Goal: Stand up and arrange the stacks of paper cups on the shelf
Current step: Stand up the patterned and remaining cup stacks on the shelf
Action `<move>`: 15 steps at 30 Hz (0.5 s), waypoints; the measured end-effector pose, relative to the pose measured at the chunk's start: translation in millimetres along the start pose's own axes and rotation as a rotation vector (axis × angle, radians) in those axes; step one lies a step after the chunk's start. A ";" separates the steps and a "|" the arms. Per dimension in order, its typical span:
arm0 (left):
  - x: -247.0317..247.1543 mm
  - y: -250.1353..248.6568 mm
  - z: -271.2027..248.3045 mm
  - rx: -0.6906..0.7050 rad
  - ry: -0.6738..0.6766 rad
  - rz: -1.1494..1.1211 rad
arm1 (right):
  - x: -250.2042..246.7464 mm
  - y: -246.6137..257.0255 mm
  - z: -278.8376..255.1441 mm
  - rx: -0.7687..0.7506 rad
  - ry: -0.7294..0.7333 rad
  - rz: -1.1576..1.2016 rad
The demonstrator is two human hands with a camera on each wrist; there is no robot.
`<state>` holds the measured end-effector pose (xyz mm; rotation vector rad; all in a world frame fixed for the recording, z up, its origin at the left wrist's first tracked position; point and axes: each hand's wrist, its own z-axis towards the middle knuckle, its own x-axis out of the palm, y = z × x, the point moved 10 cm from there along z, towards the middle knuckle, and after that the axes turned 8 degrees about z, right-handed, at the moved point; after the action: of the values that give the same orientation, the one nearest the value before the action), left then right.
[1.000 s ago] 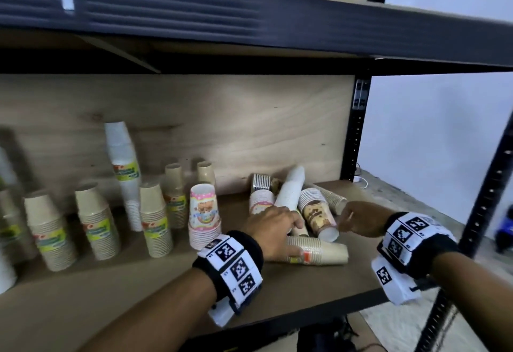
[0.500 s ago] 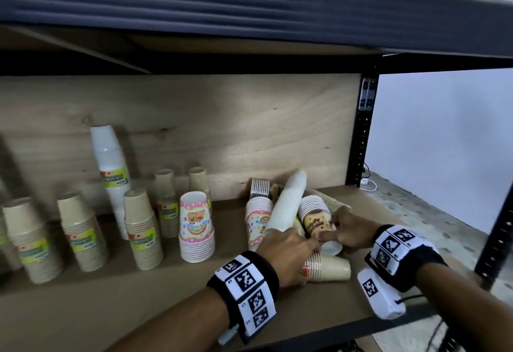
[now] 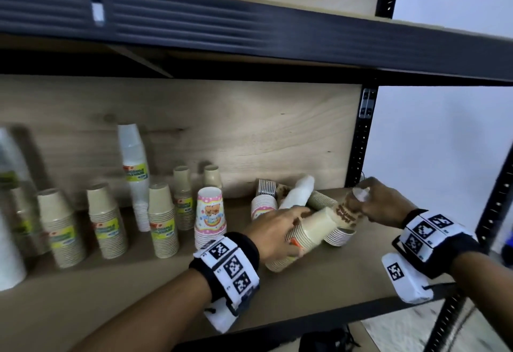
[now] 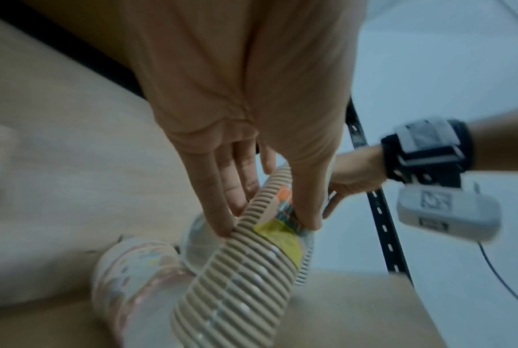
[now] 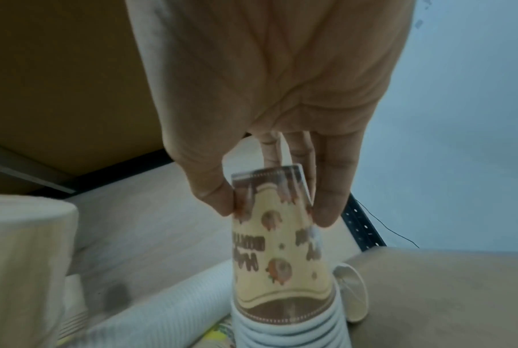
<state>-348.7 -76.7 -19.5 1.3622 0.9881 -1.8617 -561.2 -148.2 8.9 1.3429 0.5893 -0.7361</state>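
My left hand [image 3: 280, 226] grips a tan stack of paper cups [image 3: 305, 236] wrapped in plastic, tilted up off the shelf board [image 3: 347, 268]; the left wrist view shows fingers and thumb around its ribbed rims [image 4: 252, 266]. My right hand [image 3: 373, 204] pinches the closed end of a cream stack with brown print [image 3: 345, 214], lifted at a slant; the right wrist view shows thumb and fingers on that stack [image 5: 277, 235]. Behind them lie a long white stack [image 3: 298, 195], a pink-printed stack [image 3: 263, 206] and a ribbed tan stack [image 3: 323, 200].
Several tan stacks with green labels [image 3: 107, 224] stand upright to the left, along with a tall white stack [image 3: 134, 168] and a pink cartoon stack [image 3: 210, 217]. A black upright post [image 3: 361, 140] bounds the shelf's right end. The upper shelf beam [image 3: 249, 35] hangs overhead.
Both hands have lifted their stacks: the tan one rose from lying flat to a tilt, and the right hand raised the brown-printed stack by its end, moving up and right.
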 end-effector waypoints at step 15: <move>-64.4 150.0 -138.3 -0.333 -0.087 -0.437 | 98.3 174.5 -62.6 -0.263 0.282 -0.051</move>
<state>-138.9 -35.0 -14.7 0.9108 1.5640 -1.9241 -362.4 -87.6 38.4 1.1968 0.9153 -0.4917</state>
